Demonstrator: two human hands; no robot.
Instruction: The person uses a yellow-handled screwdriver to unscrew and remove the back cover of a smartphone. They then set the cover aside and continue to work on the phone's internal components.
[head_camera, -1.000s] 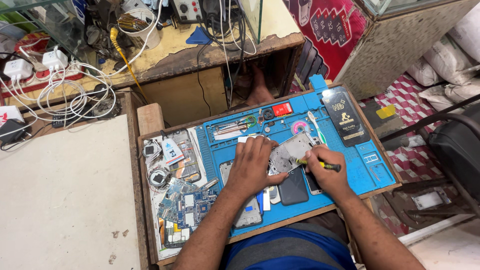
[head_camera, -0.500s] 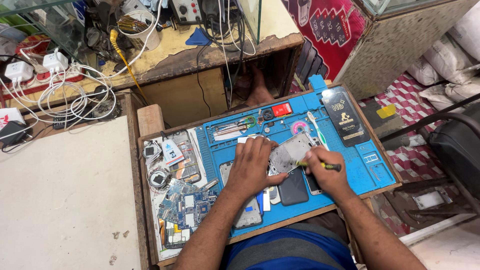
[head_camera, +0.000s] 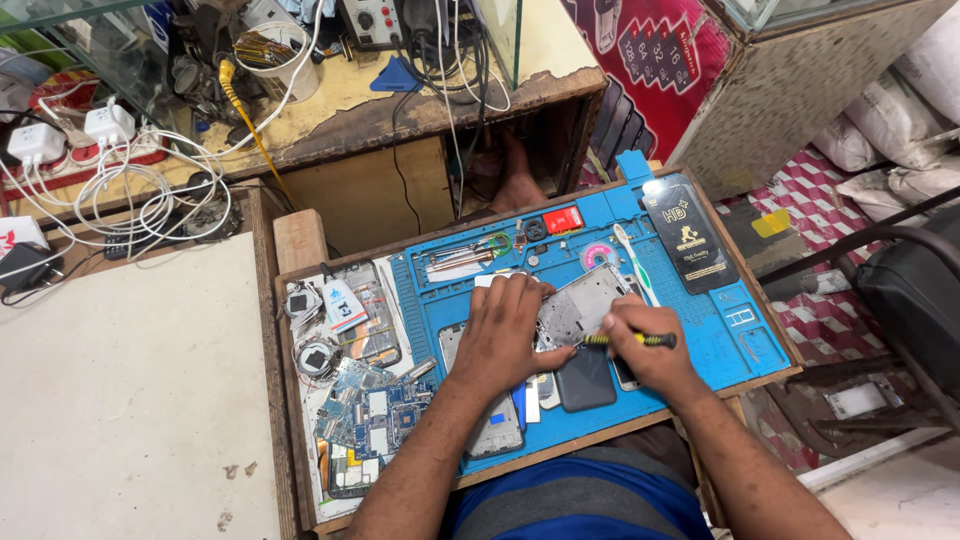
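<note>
Your left hand (head_camera: 505, 335) flat, pinning phone frame (head_camera: 585, 303); frame's long axis runs 2 o'clock. Right hand (head_camera: 645, 352) fisted around screwdriver (head_camera: 630, 340), tip pointing 9 o'clock, nearer frame's lower edge.

Both arms reach forward from the bottom of the view, bare to above the elbows. The left hand (head_camera: 505, 335) lies palm down with its fingers spread a little and pointing ahead. The right hand (head_camera: 640, 345) sits just beside it, curled into a loose fist, thumb side turned toward the left hand. Both wrists are straight.
</note>
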